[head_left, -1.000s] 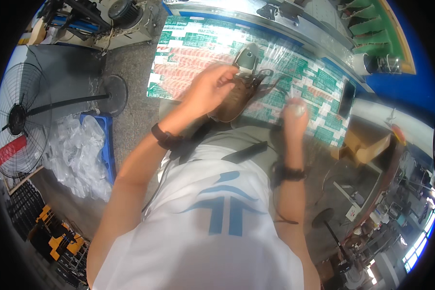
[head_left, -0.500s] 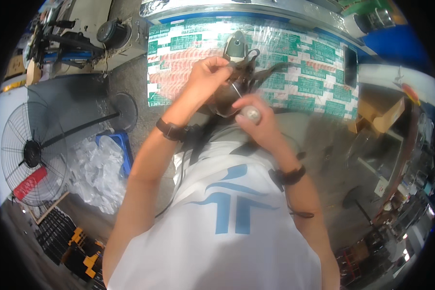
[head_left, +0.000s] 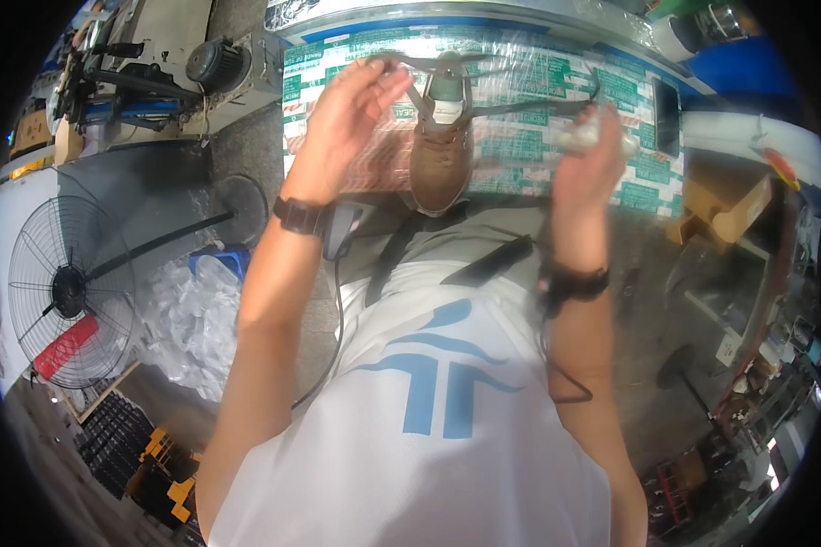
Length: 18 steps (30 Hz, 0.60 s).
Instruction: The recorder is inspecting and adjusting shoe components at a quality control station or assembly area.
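Note:
A brown lace-up shoe (head_left: pixel 440 169) rests on the wrapped table with its toe toward me, its green insole showing at the opening. Dark flat shoelaces (head_left: pixel 524 108) spread from it to both sides. My left hand (head_left: pixel 354 108), closed, pinches a shoelace at the left of the shoe. Out to the right, my right hand (head_left: pixel 591 162) is closed and blurred by motion around a tool's pale rounded handle (head_left: pixel 582 137); its thin shaft cannot be made out. The right-hand lace runs up to these fingers, but whether they grip it is unclear.
The tabletop (head_left: pixel 520 169) has green-and-white printed wrapping. A dark phone (head_left: pixel 667 117) lies at its right edge. A cardboard box (head_left: pixel 725 210) stands at the right. Leftward are a floor fan (head_left: pixel 68 292), clear plastic bags (head_left: pixel 187 319) and a motor (head_left: pixel 217 66).
My hands have moved apart, the left one up and left, the right one far right. The laces are now drawn outward, and the shoe, mostly covered before, shows plainly.

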{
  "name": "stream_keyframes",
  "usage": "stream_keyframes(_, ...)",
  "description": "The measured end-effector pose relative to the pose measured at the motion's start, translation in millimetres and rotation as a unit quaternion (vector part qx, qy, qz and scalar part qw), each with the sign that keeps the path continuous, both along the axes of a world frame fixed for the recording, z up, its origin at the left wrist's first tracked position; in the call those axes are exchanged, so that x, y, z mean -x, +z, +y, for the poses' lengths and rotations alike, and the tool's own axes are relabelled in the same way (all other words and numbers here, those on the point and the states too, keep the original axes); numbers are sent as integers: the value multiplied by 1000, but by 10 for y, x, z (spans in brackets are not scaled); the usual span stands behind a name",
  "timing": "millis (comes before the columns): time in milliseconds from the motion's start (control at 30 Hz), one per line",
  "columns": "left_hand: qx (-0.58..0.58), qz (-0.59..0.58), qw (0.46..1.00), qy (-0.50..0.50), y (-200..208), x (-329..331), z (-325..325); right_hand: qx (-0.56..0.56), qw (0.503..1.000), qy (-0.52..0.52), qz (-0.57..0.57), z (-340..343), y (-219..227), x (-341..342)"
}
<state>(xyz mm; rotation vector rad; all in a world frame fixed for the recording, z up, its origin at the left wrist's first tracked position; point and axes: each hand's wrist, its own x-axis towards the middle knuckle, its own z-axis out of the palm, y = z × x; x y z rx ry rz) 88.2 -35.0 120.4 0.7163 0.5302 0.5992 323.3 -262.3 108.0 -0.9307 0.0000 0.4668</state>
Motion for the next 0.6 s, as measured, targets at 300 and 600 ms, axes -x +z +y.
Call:
stream_keyframes(300, -322, 109, 936, -86, 182, -696, 538, 58, 990, 70, 103, -849, 111, -327)
stream_keyframes(600, -584, 322, 695, -267, -121, -812, 385, 243, 757, 412, -445, -311, 202, 976)
